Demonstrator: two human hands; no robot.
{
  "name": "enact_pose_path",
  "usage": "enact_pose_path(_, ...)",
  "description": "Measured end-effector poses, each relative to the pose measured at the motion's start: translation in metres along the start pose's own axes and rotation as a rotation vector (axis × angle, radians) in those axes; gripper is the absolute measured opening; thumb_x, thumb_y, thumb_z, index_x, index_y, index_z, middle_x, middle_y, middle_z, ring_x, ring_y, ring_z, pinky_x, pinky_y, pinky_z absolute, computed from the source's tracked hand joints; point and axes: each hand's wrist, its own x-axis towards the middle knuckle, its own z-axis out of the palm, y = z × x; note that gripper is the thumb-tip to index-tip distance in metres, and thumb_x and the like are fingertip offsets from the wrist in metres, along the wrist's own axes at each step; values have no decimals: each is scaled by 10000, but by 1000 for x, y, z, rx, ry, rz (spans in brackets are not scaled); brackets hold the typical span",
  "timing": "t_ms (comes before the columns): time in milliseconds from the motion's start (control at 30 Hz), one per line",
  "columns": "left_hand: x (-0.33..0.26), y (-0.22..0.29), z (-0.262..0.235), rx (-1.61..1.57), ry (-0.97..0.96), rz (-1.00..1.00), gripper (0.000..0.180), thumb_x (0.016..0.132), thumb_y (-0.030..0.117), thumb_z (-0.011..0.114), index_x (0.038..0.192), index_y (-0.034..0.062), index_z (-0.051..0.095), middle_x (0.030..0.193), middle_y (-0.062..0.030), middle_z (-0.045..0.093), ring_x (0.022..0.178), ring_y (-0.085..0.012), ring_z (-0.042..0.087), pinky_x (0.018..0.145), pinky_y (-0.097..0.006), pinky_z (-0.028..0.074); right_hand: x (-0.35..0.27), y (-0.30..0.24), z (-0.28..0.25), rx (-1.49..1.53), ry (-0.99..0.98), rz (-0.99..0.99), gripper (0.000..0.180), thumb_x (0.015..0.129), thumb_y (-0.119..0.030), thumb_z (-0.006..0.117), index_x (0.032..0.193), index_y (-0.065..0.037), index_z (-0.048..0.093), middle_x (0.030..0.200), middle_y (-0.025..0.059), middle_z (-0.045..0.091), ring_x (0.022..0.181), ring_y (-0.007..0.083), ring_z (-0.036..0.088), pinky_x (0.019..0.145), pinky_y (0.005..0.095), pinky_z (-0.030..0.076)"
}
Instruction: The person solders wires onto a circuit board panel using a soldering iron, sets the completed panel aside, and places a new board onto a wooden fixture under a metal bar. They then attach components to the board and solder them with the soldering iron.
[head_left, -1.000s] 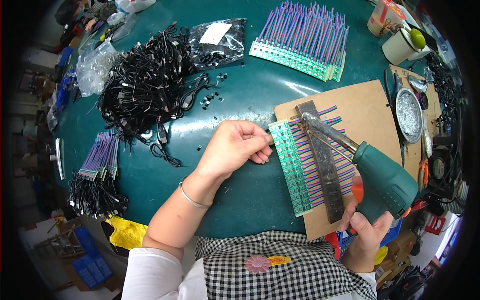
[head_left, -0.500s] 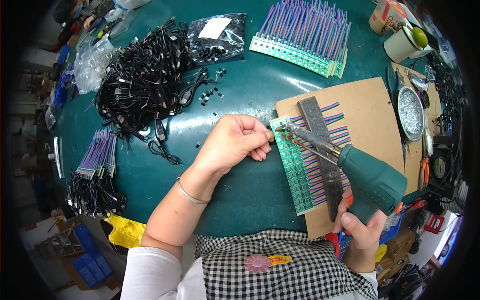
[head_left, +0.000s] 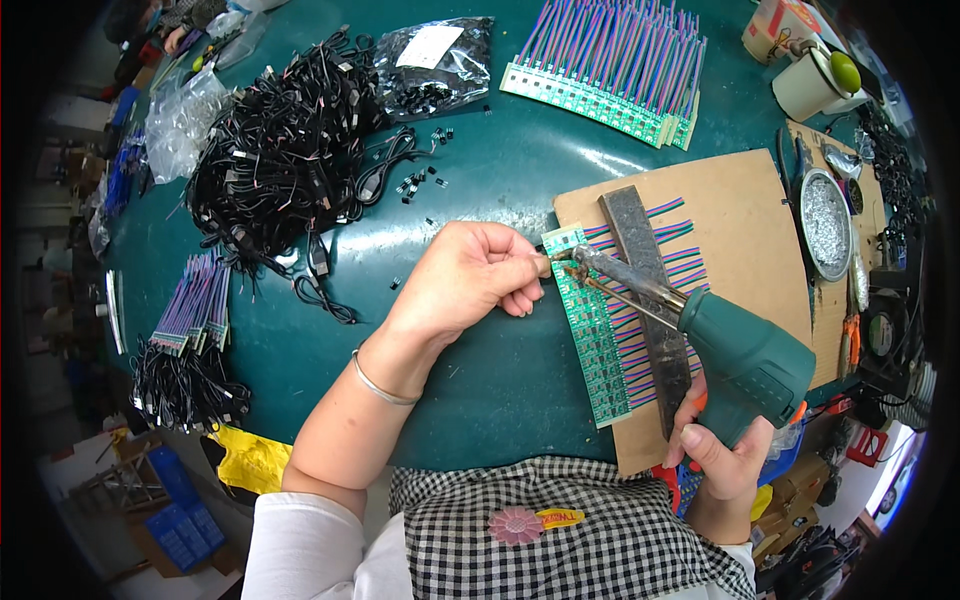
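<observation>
Left of our flat circuit-board panel (head_left: 594, 345), the left hand (head_left: 475, 272) pinches closed; the right hand (head_left: 730, 460) grips a soldering gun (head_left: 748, 352).

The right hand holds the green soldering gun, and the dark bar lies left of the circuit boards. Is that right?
Not quite: the head view shows the dark bar right of the circuit boards, across the coloured wires. The right hand does hold the green soldering gun.

Two hands (head_left: 475, 270), one soldering gun (head_left: 750, 350), one dark bar (head_left: 669, 380), one bracelet (head_left: 378, 391), one silver dish (head_left: 830, 274).
</observation>
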Motion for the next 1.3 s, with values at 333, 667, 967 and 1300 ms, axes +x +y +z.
enact_pose_path(333,0,1,2,10,-5,3,114,825,81,607,784,-25,618,649,-52,616,544,-86,572,520,-202,486,-5,-4,-2,44,10,14,526,712,-33,656,1142,100,384,882,177,523,513,166,525,414,255,479)
enact_pose_path(667,-1,-2,2,-30,6,21,121,829,82,613,775,-26,618,650,-56,617,540,-89,573,518,-204,490,6,-4,0,42,-62,-40,530,708,19,642,1174,88,399,1056,203,506,639,162,548,463,258,516)
enact_pose_path(967,-1,-3,3,-27,23,32,125,837,88,615,795,-29,618,660,-60,620,547,-91,578,523,-209,498,-1,4,-1,-6,22,-21,479,717,-76,665,1066,103,390,689,144,524,428,175,515,368,251,446)
enact_pose_path(1300,0,-2,3,-9,24,19,130,836,95,617,799,-29,620,670,-57,622,553,-91,580,527,-209,500,0,-3,-8,92,-21,-31,577,714,-13,650,1201,97,360,1059,212,487,582,159,530,431,252,501)
